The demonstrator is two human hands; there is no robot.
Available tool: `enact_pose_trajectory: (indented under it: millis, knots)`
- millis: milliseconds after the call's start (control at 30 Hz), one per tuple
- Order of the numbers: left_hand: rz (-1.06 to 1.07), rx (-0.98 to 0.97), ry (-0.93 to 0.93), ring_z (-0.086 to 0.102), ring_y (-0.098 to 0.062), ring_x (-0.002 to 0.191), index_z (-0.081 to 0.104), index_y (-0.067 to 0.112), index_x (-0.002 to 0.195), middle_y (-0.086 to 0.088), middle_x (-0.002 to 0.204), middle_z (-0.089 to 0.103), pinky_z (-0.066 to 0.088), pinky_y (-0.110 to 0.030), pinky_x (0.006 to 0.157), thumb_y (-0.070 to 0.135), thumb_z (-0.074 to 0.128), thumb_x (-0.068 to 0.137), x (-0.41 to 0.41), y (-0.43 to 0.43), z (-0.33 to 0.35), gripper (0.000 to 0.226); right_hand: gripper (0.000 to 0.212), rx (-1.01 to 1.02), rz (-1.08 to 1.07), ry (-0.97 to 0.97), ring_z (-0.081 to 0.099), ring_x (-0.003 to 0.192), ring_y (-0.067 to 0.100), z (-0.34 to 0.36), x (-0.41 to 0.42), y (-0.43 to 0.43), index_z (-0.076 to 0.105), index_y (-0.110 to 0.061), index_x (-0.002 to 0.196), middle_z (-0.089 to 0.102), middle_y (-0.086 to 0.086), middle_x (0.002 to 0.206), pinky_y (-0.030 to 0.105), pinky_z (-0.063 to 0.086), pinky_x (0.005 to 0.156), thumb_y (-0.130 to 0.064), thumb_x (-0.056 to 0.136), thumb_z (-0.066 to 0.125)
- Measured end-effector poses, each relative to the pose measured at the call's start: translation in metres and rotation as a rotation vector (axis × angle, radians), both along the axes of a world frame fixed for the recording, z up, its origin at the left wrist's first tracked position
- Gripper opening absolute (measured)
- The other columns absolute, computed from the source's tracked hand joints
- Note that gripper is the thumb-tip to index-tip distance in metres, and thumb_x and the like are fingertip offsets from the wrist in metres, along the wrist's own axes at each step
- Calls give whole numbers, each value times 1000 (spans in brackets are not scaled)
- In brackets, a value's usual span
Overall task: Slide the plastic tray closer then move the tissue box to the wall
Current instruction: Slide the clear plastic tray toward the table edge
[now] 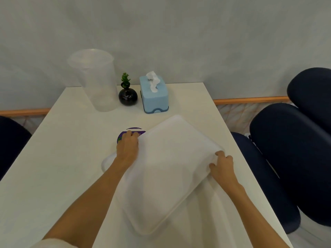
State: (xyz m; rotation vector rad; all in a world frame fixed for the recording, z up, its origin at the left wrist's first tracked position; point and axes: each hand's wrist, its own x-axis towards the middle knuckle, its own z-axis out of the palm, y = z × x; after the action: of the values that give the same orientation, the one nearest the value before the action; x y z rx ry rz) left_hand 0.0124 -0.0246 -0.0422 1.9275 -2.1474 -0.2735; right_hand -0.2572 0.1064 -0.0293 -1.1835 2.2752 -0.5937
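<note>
Left hand lies on the far-left edge of the plastic tray, fingers curled over the rim, gripping it. Right hand is at the tray's right corner, fingers bent and loosely apart, fingertips hooked on the rim; can't tell how firm the hold is. Both forearms bare, a bit of pale sleeve at the left elbow.

One tray: white, translucent, rectangular with rounded corners, set at an angle on the white table, a near corner close to the person.

Just beyond the tray's far-left edge, under the left fingertips, one round purple disc, partly covered by hand and tray.

Beyond the tray's far corner, one light blue tissue box, upright, white tissue sticking out of the top, standing near the table's far edge close to the wall; whether it touches the wall can't be told.

Left of the tissue box, one small dark round vase with a green sprig. Left of that, one tall clear plastic cup, upright.

Right of the tray, off the table, dark blue chairs; at least two cushions visible, count unclear. One more dark shape at the left edge.
</note>
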Motion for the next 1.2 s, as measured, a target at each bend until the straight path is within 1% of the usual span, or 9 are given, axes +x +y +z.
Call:
enact_pose_trajectory:
  millis: [133, 300, 400, 467, 700, 833, 900, 1033, 1200]
  knots:
    - [62, -4, -48, 59, -35, 100, 61, 6, 109, -13, 114, 62, 42, -39, 73, 17, 42, 98, 2, -1, 2, 24, 52, -59, -23, -50, 52, 113, 39, 8, -11, -10, 30, -2, 140, 48, 28, 128, 44, 44, 102, -4, 93, 53]
    - [130, -10, -114, 62, -38, 90, 59, 4, 102, -15, 108, 63, 41, -38, 69, 19, 45, 97, 1, 18, -3, 21, 48, -36, -40, -229, 62, 100, 42, 2, -9, -1, 35, 2, 130, 57, 26, 116, 51, 55, 86, -2, 88, 57]
    - [188, 5, -92, 61, -40, 91, 62, 4, 103, -17, 107, 64, 42, -39, 71, 20, 47, 96, -1, 31, -5, 23, 25, -13, 46, -137, 61, 82, 30, -2, -8, -1, 48, 3, 112, 60, 23, 108, 37, 56, 68, 3, 87, 52]
    - [211, 13, -53, 61, -40, 92, 63, 4, 103, -18, 106, 65, 44, -38, 71, 21, 49, 95, 2, 40, -1, 23, 14, -23, 115, -43, 52, 73, 21, 0, -11, -11, 52, 1, 101, 62, 23, 107, 22, 42, 54, 3, 87, 49]
    - [340, 61, 70, 62, -37, 91, 64, 3, 98, -16, 101, 69, 44, -37, 70, 22, 54, 94, -29, 107, -8, 22, 21, -37, 223, 1, 61, 91, 39, 7, -57, -32, 59, 10, 97, 64, 23, 102, 37, 50, 73, 7, 84, 43]
    - [367, 37, 140, 63, -35, 88, 65, 3, 95, -15, 99, 70, 40, -35, 68, 21, 56, 93, -35, 107, -1, 20, 31, -31, 254, 52, 49, 75, 30, 9, -58, -47, 38, -9, 59, 46, 8, 69, 29, 36, 58, 9, 84, 43]
    - [384, 36, 154, 61, -32, 82, 65, 3, 94, -15, 96, 70, 40, -34, 67, 20, 57, 92, -38, 113, -1, 20, 37, -38, 269, 74, 47, 75, 26, 6, -61, -49, 31, -13, 57, 47, 10, 74, 29, 36, 60, 8, 85, 43]
    - [418, 37, 181, 56, -27, 75, 66, 4, 93, -14, 94, 70, 40, -35, 66, 21, 59, 91, -45, 122, -1, 19, 22, -46, 287, 87, 48, 77, 25, 1, -67, -50, 48, -5, 69, 51, 13, 86, 30, 41, 67, 8, 87, 43]
    - [415, 31, 189, 56, -26, 74, 66, 6, 94, -13, 93, 70, 43, -34, 65, 24, 60, 90, -46, 127, -1, 20, 37, -38, 325, 108, 48, 78, 24, 1, -73, -47, 32, -15, 59, 52, 13, 82, 28, 38, 66, 6, 89, 43]
